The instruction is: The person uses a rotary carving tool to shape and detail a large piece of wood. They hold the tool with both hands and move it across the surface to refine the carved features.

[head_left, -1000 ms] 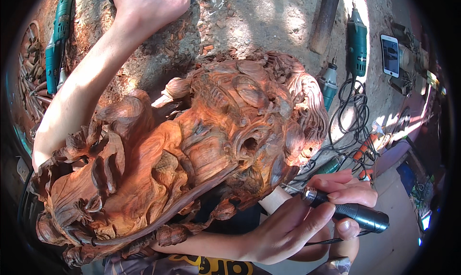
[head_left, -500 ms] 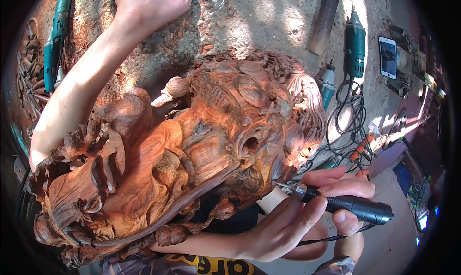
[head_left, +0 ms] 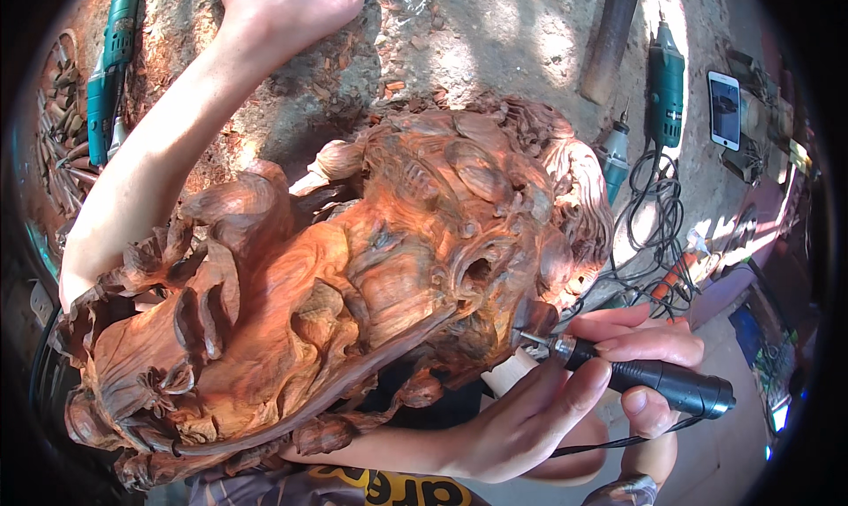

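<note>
A large reddish-brown wood carving with deep folds and curls fills the middle of the view, lying at a slant. At its lower right, both hands are on a black rotary tool handpiece, whose thin metal tip touches or nearly touches the wood. My right hand wraps the body, with fingers over the top and thumb below. My left hand reaches in from under the carving and closes on the front part, thumb along its side; its other fingers are partly hidden. A pale flat piece shows beside the left hand.
Teal rotary tools with tangled black cords lie at the right, near a phone and a dark wooden handle. Another teal tool is at far left. A bare limb, apparently a leg, runs along the carving's left.
The view has shifted a little, so most things sit slightly farther right. The tool tip has moved only slightly against the wood, and both hands keep the same hold.
</note>
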A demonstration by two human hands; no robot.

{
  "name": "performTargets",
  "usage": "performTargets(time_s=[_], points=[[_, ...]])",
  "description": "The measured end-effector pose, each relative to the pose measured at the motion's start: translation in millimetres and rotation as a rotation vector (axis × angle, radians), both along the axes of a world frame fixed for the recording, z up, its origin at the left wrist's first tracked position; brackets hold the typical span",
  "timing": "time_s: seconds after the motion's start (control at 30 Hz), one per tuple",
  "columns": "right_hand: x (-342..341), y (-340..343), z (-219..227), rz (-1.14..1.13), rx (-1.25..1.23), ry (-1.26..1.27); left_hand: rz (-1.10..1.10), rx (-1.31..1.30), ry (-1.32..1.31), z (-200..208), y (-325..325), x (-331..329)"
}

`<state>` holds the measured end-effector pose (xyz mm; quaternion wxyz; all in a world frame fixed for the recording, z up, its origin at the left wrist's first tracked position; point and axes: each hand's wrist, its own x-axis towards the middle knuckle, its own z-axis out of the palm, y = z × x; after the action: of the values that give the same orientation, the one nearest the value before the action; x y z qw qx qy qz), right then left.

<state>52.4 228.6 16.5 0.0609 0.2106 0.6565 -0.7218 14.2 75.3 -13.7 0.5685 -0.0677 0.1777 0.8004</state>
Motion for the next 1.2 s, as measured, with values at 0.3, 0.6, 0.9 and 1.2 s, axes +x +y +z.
performTargets(time_s=[0.3, 0.6, 0.9, 1.2], points=[[-5, 7, 1, 0.094, -0.026, 0.029, 0.026, 0.017, -0.048, 2, 1, 1], [-3, 4, 2, 0.027, 0.047, 0.101, 0.067, 0.121, -0.085, 0, 0, -9], [4, 0, 7, 0.009, 0.124, -0.042, 0.084, 0.075, -0.086, -7, 6, 11], [5, -1, 3, 0.085, 0.105, 0.052, -0.088, -0.014, 0.034, -2, -8, -3]])
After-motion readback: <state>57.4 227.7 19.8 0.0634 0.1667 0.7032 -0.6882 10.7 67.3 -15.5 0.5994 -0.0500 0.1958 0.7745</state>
